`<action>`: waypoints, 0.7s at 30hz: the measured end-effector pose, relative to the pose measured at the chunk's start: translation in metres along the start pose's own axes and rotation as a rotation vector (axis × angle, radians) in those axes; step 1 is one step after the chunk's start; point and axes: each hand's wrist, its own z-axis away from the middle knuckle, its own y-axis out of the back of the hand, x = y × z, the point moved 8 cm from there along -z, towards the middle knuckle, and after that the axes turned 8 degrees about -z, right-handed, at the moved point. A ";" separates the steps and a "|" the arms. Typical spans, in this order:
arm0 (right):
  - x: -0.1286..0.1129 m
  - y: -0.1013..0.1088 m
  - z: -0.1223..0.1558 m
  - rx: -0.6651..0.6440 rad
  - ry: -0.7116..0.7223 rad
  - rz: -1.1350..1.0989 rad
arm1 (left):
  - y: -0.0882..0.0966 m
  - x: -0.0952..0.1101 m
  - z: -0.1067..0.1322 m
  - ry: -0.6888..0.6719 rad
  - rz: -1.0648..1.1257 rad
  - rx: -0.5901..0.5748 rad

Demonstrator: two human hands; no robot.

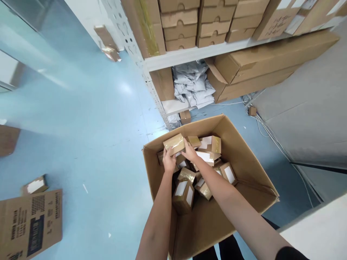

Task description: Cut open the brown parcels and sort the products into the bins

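Both hands reach down into a large open cardboard box [244,155] that stands on the floor in front of me. Between them is a small taped cardboard box [174,143], tilted, near the far left corner. My left hand [169,160] grips its near left end, and my right hand [189,150] holds its right end. Below and around lie several small parcels, such as a brown one with white labels [183,196] and a taped one with a white label [210,144]. My forearms hide some of them.
Ahead stands a metal shelf [189,56] with stacked flat boxes [181,30], long cartons [271,59] and grey mailer bags [193,83]. Cables [273,141] run along the right wall. A printed carton [32,224] and a small parcel [34,185] lie at left.
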 end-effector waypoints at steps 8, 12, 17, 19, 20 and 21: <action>-0.053 0.069 0.089 -0.023 -0.049 0.127 | 0.059 0.059 0.066 -0.081 0.028 0.064; -0.052 0.141 0.152 0.056 -0.119 0.164 | 0.070 0.130 0.105 -0.195 0.061 0.021; -0.046 0.258 0.260 0.266 -0.197 0.182 | 0.075 0.256 0.159 -0.409 0.092 -0.063; -0.036 0.306 0.320 0.370 -0.254 0.184 | 0.071 0.319 0.193 -0.527 0.117 -0.115; -0.028 0.327 0.354 0.424 -0.292 0.184 | 0.066 0.351 0.214 -0.584 0.135 -0.149; -0.019 0.347 0.391 0.480 -0.334 0.184 | 0.060 0.382 0.238 -0.638 0.157 -0.188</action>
